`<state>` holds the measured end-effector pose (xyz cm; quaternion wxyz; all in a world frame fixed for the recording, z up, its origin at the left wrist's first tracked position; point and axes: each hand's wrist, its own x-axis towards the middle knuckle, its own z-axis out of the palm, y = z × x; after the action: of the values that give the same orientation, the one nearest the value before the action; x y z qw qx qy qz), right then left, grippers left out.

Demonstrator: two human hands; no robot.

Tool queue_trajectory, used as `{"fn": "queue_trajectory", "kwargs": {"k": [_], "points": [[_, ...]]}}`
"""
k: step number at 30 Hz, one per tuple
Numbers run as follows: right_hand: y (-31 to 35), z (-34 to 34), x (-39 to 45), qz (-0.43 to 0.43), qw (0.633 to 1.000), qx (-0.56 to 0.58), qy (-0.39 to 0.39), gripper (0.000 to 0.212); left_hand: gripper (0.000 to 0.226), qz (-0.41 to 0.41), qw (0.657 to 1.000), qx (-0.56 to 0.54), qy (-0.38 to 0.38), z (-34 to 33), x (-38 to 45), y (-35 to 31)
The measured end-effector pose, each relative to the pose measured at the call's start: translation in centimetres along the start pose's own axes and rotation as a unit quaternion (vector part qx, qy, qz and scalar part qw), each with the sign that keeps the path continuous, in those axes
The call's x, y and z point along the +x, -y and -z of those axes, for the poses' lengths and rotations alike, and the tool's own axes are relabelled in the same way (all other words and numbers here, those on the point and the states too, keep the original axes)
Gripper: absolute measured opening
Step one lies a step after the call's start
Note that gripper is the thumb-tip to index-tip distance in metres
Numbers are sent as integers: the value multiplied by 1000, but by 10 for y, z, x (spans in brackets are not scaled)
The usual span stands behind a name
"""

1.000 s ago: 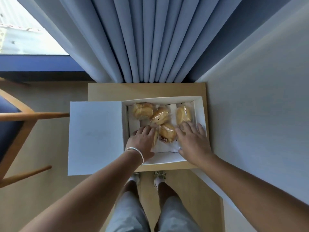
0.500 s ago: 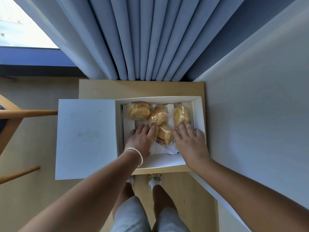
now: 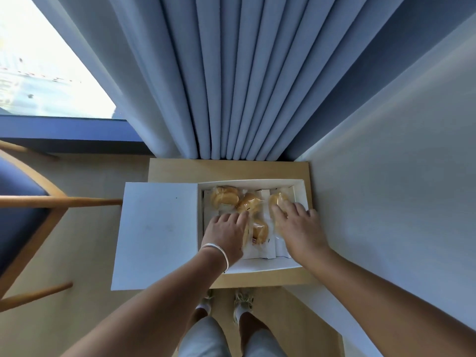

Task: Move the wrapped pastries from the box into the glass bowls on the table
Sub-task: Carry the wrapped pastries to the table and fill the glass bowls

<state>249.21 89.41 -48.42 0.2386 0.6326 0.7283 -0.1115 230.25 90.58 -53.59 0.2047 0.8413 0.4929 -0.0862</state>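
A white cardboard box (image 3: 257, 181) lies open on a small wooden table (image 3: 231, 168), its lid (image 3: 157, 233) folded flat to the left. Several wrapped golden pastries lie inside: one at the back left (image 3: 224, 198), one in the middle (image 3: 248, 202), one at the right (image 3: 275, 199) and one nearer the front (image 3: 260, 231). My left hand (image 3: 226, 230), with a silver bangle on the wrist, lies flat in the box with fingertips by the middle pastry. My right hand (image 3: 296, 228) rests with spread fingers on the right pastry. No glass bowl is in view.
Blue curtains (image 3: 231, 86) hang directly behind the table. A pale wall (image 3: 386, 176) runs close along the right side. A wooden chair with a blue seat (image 3: 25, 202) stands to the left, near the lid. My feet (image 3: 242, 302) are below the table's front edge.
Both hands have slid a little deeper into the box; my right hand's fingers now cover part of the right pastry. The view has tilted upward, showing more curtain and window.
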Motion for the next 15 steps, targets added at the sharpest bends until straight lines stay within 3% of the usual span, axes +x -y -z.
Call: {"fn": "queue_trajectory", "kwargs": {"k": [8, 15], "points": [[4, 48, -26, -39, 996, 72, -46, 96, 81, 7, 998, 15, -67, 72, -27, 10], [18, 102, -29, 11, 991, 84, -104, 98, 78, 39, 989, 20, -140, 128, -50, 25]]}}
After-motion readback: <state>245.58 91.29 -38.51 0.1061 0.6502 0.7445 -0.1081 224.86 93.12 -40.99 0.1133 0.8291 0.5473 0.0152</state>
